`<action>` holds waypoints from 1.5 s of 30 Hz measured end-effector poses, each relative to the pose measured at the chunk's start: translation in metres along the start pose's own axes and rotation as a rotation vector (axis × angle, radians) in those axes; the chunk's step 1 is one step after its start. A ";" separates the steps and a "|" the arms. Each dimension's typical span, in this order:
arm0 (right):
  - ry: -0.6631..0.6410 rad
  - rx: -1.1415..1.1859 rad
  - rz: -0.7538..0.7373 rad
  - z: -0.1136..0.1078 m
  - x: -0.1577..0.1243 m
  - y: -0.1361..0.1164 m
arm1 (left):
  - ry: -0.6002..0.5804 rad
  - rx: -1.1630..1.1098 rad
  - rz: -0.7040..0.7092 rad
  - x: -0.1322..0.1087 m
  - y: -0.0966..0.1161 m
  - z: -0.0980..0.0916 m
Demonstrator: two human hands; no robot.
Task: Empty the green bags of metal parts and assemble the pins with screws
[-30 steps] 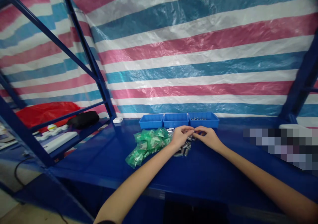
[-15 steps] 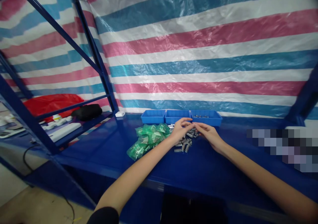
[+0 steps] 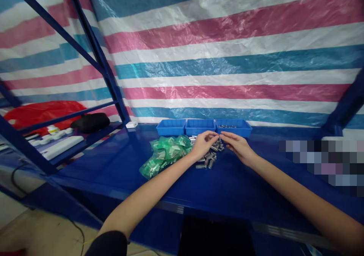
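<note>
On the blue tabletop, beneath and in front of our hands, metal cylinders are lying loose on their sides in a heap. Their long axes are running several ways: at the near edge one is stretching left to right, while its neighbour is pointing away from us, its far end leaning slightly right. Our left hand and right hand are facing each other over the heap, fingertips close together and thumbs narrowing toward forefingers; whether we are gripping anything, we cannot tell. Just left, green plastic bags are bunching together. Behind, three blue bins are standing in a row, the right one holding small metal pieces. Beyond, a striped sheet is hanging.
</note>
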State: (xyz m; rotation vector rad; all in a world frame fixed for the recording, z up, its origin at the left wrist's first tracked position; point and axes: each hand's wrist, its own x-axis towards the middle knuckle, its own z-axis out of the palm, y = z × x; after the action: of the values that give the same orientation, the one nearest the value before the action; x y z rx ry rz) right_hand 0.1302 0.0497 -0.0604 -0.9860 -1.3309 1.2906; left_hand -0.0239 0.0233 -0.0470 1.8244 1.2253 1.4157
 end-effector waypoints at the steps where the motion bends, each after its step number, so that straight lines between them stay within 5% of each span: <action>1: -0.009 0.015 0.013 0.000 0.001 0.001 | -0.004 0.039 0.023 0.000 0.000 -0.001; 12: 0.005 0.044 0.085 0.005 -0.004 -0.006 | 0.025 0.311 0.197 -0.002 0.006 -0.009; 31: -0.094 -0.082 0.001 0.005 -0.004 -0.007 | -0.076 0.768 0.238 -0.007 0.017 -0.004; 45: 0.140 -0.093 0.053 -0.030 0.016 -0.010 | -0.281 0.945 0.237 -0.012 0.015 0.001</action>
State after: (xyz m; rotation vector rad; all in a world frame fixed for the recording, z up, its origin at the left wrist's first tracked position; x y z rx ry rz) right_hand 0.1581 0.0700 -0.0510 -1.1626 -1.2732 1.1847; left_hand -0.0186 0.0065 -0.0408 2.7361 1.7191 0.6317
